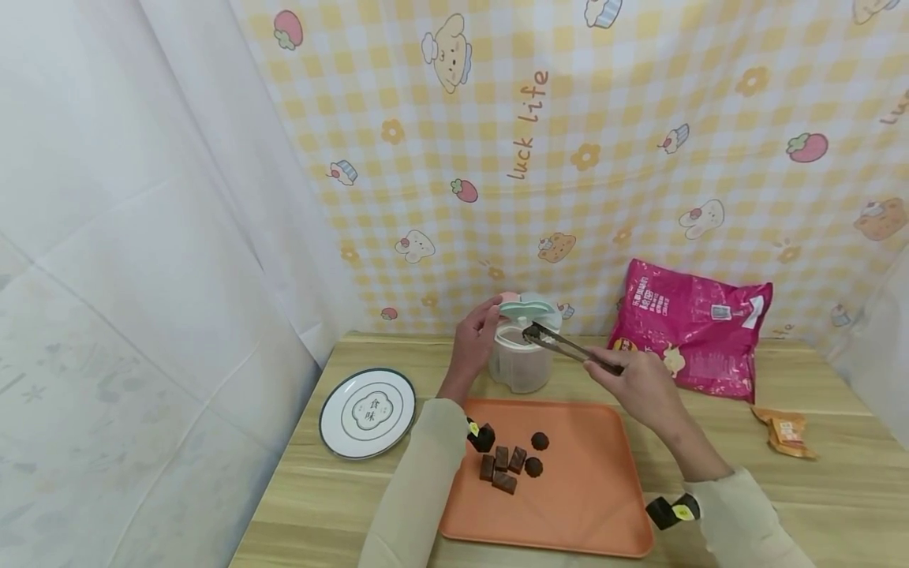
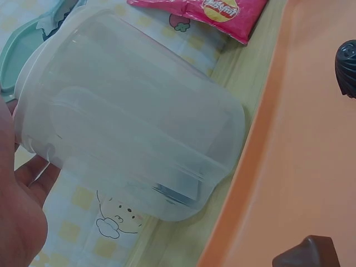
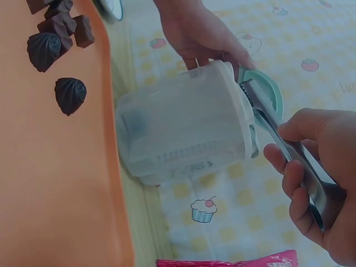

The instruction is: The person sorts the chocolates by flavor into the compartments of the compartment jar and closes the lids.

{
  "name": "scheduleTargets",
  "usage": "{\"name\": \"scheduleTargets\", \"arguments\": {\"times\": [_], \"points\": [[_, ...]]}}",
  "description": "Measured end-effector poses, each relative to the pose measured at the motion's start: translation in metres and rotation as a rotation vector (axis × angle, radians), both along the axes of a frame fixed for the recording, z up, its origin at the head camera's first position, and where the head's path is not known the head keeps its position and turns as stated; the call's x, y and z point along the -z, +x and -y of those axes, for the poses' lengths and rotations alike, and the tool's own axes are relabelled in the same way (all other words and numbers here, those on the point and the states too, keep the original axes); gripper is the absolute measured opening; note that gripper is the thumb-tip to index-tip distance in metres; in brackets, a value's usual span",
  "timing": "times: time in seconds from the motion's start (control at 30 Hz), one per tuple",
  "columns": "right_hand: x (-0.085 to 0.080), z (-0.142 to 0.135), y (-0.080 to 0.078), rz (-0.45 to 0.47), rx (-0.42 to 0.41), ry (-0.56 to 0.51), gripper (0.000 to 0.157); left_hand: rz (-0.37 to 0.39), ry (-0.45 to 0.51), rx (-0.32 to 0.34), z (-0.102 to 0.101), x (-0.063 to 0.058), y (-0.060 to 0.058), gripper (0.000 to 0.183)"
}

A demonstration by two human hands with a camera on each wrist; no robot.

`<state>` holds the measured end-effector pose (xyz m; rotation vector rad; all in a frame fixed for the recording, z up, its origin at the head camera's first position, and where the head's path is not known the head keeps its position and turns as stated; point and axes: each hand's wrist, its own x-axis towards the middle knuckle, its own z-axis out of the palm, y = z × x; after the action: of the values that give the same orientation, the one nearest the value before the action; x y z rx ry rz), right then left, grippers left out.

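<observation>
A clear plastic storage container [image 1: 521, 371] stands behind the orange tray, its mint-green flap lid [image 1: 527, 309] raised. My left hand [image 1: 474, 339] grips the container at its rim, fingers beside the lid. In my right hand [image 1: 639, 386] is a pair of metal tongs [image 3: 300, 158], pinched between thumb and fingers. The tongs' tips reach in at the container's opening, and a dark brown lump [image 1: 531, 332] shows at them. On the tray lie several rectangular chocolates [image 1: 504, 482] and round, ridged dark chocolates [image 1: 540, 441]. Through the cloudy wall, the container's inside shows only faintly.
The orange tray [image 1: 568, 513] takes up the table's front middle. A white plate [image 1: 341, 426] with a dark rim sits at left. A magenta bag [image 1: 699, 331] leans against the checked cloth at back right, with a small orange packet [image 1: 787, 432] in front of it.
</observation>
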<state>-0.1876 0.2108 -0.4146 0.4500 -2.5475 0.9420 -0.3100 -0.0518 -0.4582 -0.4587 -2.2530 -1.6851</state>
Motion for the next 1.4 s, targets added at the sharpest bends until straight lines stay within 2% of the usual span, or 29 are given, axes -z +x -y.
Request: {"name": "scheduleTargets", "arguments": {"times": [0.3, 0.53, 0.7, 0.93, 1.4], "points": [[0.003, 0.0, 0.0, -0.005, -0.001, -0.015, 0.031, -0.028, 0.011, -0.001, 0.001, 0.002, 0.0, 0.041], [0.004, -0.001, 0.0, -0.019, -0.014, -0.019, 0.03, 0.002, 0.032, 0.009, 0.001, 0.001, 0.001, 0.041], [0.006, -0.001, 0.0, -0.019, -0.017, -0.028, 0.029, -0.005, 0.03, 0.011, 0.001, 0.001, 0.0, 0.041], [0.006, -0.005, 0.0, 0.025, -0.011, -0.031, 0.031, -0.007, 0.024, 0.017, 0.001, 0.0, 0.0, 0.042], [-0.003, -0.017, 0.022, 0.084, -0.089, -0.024, 0.03, 0.005, 0.02, 0.009, 0.0, 0.0, 0.0, 0.042]]}}
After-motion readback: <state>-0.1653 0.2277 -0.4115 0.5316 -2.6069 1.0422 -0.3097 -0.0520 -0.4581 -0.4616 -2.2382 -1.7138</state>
